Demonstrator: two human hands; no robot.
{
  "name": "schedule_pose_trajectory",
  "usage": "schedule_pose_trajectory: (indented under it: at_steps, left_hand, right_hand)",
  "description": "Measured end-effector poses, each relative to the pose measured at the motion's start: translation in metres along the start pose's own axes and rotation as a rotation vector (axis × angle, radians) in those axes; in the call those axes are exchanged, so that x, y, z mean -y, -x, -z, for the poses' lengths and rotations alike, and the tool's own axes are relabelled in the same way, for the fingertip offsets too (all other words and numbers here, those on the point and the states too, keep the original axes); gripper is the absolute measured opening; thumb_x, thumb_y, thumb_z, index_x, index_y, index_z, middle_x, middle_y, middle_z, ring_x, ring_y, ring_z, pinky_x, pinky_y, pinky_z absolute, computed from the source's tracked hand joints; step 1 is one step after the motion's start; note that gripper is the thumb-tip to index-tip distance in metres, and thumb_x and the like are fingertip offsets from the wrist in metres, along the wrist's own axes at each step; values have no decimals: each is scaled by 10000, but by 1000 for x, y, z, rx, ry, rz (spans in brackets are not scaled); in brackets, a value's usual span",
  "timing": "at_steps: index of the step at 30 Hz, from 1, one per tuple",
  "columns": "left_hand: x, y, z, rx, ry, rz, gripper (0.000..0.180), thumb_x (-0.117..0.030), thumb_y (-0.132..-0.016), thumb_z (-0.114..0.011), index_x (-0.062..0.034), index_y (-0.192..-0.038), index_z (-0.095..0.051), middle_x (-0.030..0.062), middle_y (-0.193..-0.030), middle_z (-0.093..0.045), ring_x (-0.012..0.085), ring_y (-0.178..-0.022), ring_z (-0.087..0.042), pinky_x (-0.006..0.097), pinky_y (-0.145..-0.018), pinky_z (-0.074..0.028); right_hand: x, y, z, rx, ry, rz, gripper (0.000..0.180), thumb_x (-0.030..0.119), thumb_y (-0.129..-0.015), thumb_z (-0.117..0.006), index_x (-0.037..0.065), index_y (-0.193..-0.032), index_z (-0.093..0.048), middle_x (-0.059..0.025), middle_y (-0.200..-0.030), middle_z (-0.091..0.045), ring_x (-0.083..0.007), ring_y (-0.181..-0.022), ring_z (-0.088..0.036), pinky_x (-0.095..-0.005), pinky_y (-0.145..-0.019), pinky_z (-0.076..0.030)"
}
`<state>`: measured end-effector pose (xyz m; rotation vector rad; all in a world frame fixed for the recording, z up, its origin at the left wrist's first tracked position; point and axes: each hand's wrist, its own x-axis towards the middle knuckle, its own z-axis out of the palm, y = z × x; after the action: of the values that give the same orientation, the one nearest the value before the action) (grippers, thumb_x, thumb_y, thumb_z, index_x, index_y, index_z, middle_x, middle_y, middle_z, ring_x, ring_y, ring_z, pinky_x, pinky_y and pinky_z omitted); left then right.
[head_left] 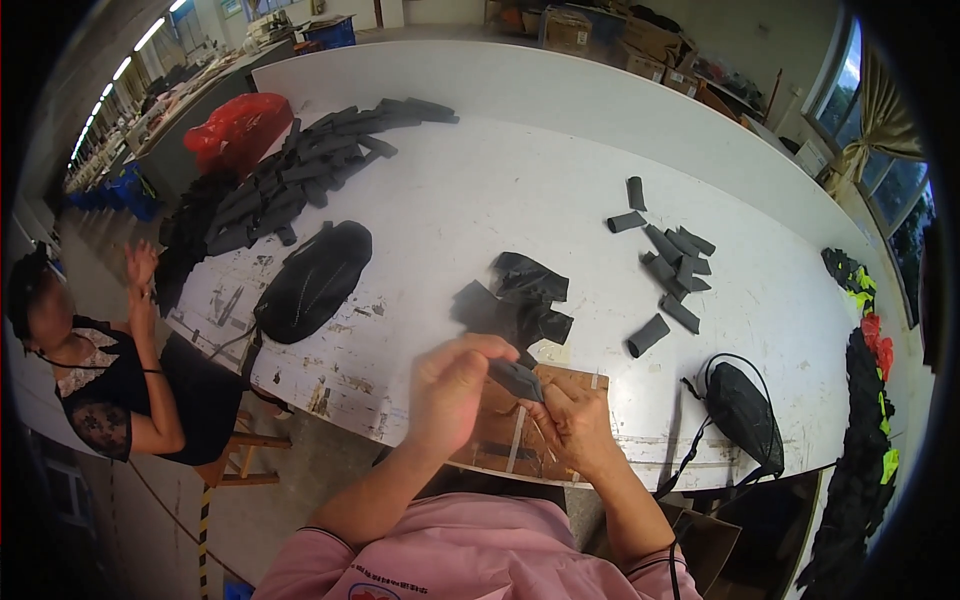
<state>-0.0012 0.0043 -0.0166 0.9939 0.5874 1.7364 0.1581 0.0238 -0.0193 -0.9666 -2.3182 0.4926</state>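
A small dark grey fabric tube [516,380] is between my two hands, above a brown board at the table's near edge. My right hand [578,425] grips its lower right end with bent fingers. Curled and slightly blurred, my left hand [448,392] has its fingertips at the tube's upper left side. Just beyond my hands lie several dark fabric pieces [530,280], partly blurred. Farther right, several loose dark grey tubes [650,335] are scattered on the white table [480,180].
A large pile of grey tubes [290,175] lies at the far left beside a red plastic bag [240,130]. Black pouches lie left [315,283] and right [742,420], with straps. A person [110,370] sits at the left. Dark and yellow-green fabric [862,430] lines the right edge.
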Motion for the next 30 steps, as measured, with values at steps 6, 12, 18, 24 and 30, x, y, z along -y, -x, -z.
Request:
schedule_pose_trajectory:
  at_steps: [6,12,18,24,30]
  left_hand:
    - [7,9,6,3,-173,92,140,-109,-792,-552,18,-833,-595,123,-843,-574,176,-829,-525,289,-771,-400]
    - [-24,-11,-6,212,-390,144,67,-17,-761,-569,18,-813,-596,95,-805,-581,119,-772,-530,226,-673,-428]
    - [-18,-5,-3,227,-543,56,53,14,-743,-582,14,-794,-597,84,-789,-584,105,-701,-533,199,-614,-430]
    - [-7,-2,6,146,-590,-2,132,-56,-798,-542,23,-902,-562,89,-825,-588,121,-737,-545,219,-672,-432]
    - [7,39,34,-191,-518,253,187,-110,-843,-488,27,-963,-532,96,-824,-597,115,-709,-562,229,-660,-449]
  right_hand:
    - [-22,13,-35,-44,-83,24,206,252,-800,-530,54,-848,-553,-116,-613,-522,-303,-497,-514,-377,-410,-382]
    - [-16,13,-27,-1,-82,-56,203,249,-802,-529,54,-853,-554,-112,-580,-516,-309,-493,-513,-381,-420,-392]
    - [-16,14,-31,-62,-110,-7,190,236,-795,-539,50,-831,-556,-116,-577,-509,-310,-484,-509,-382,-422,-390]
    - [-24,2,-19,-76,-260,33,194,224,-804,-526,38,-756,-559,-98,-551,-487,-272,-446,-491,-346,-419,-385]
    - [-87,-73,24,-449,-1045,-292,468,440,-861,-354,49,-643,-492,-22,-459,-456,-87,-418,-429,-229,-401,-329]
